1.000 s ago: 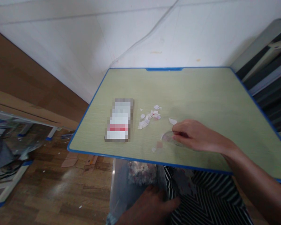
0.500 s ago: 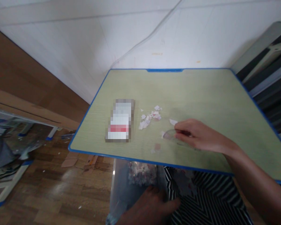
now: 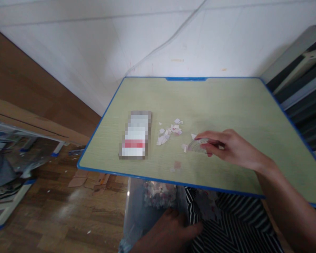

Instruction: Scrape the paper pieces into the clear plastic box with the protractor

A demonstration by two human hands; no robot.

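My right hand (image 3: 226,147) rests on the green desk (image 3: 226,102), its fingers closed on a clear semicircular protractor (image 3: 197,146) tilted up on its edge. Just left of the protractor lie small scraps of white and pink paper (image 3: 170,131), and a couple more scraps (image 3: 177,165) sit nearer the front edge. A blurred-out rectangular packet (image 3: 135,135) lies further left. Below the desk edge, my left hand (image 3: 168,233) grips the rim of a clear plastic bag (image 3: 144,211) that holds torn paper bits.
The desk has a blue rim and stands against a white wall. A brown board (image 3: 28,102) leans at the left over a wooden floor (image 3: 55,214). A grey metal frame (image 3: 300,63) stands at the right. Striped black-and-white cloth (image 3: 231,225) covers my lap.
My right hand has moved up and away from the front edge, lifting the protractor from lying flat to standing tilted beside the scraps. The left hand has stayed on the bag.
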